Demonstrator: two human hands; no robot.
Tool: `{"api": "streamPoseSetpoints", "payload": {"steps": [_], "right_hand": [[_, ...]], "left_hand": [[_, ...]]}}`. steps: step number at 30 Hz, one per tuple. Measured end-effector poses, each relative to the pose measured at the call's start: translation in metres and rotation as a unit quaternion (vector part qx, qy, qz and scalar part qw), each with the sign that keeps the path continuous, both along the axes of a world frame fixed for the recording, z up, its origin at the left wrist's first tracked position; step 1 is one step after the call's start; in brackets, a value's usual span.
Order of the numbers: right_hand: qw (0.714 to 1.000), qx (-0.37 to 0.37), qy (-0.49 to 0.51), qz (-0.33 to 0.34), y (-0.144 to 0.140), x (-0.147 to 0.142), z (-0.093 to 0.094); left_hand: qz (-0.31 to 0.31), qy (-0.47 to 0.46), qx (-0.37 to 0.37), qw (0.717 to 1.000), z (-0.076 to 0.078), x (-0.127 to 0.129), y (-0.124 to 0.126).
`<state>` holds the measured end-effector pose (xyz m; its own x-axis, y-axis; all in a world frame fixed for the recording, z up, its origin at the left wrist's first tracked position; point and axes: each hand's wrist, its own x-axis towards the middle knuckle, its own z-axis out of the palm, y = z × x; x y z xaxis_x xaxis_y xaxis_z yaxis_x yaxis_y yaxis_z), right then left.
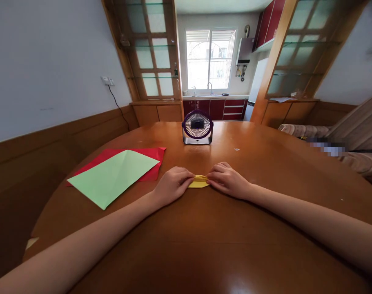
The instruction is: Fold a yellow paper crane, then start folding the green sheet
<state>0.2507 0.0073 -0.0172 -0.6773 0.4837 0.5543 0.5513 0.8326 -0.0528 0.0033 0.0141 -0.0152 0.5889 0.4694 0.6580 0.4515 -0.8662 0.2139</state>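
A small piece of folded yellow paper (198,183) lies on the brown wooden table (201,228), between my two hands. My left hand (174,183) pinches its left end with thumb and fingers. At the right end, my right hand (227,179) pinches the paper in the same way. A raised fold runs along the upper side of the paper, while the lower side looks flat. My fingertips cover both ends, so the folds there are hidden.
To the left, a light green sheet (115,175) overlaps red paper (152,171). A small purple desk fan (198,125) stands upright beyond my hands. A tiny white scrap (236,149) lies right of the fan. A striped sofa (308,130) is at the far right.
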Motion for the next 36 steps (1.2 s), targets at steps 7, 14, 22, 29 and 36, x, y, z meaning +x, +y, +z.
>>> {"api": "streamPoseSetpoints", "payload": {"steps": [7, 14, 22, 29, 36], "right_hand": [[0.996, 0.071, 0.048, 0.037, -0.009, -0.006, 0.004], [0.994, 0.055, 0.087, 0.047, -0.012, -0.005, 0.006], [0.985, 0.055, 0.152, 0.063, -0.014, -0.007, 0.007], [0.977, 0.07, 0.186, 0.076, -0.016, -0.009, 0.009], [0.976, 0.089, 0.187, 0.072, -0.015, -0.007, 0.01]], "left_hand": [[-0.01, 0.05, 0.047, 0.998, 0.002, 0.002, -0.004], [-0.02, 0.004, 0.066, 0.998, 0.004, -0.002, -0.002], [-0.021, 0.001, 0.039, 0.999, 0.01, 0.0, -0.008], [-0.029, -0.009, 0.043, 0.999, 0.01, 0.0, -0.01], [-0.025, -0.009, 0.041, 0.999, 0.01, -0.001, -0.009]]}}
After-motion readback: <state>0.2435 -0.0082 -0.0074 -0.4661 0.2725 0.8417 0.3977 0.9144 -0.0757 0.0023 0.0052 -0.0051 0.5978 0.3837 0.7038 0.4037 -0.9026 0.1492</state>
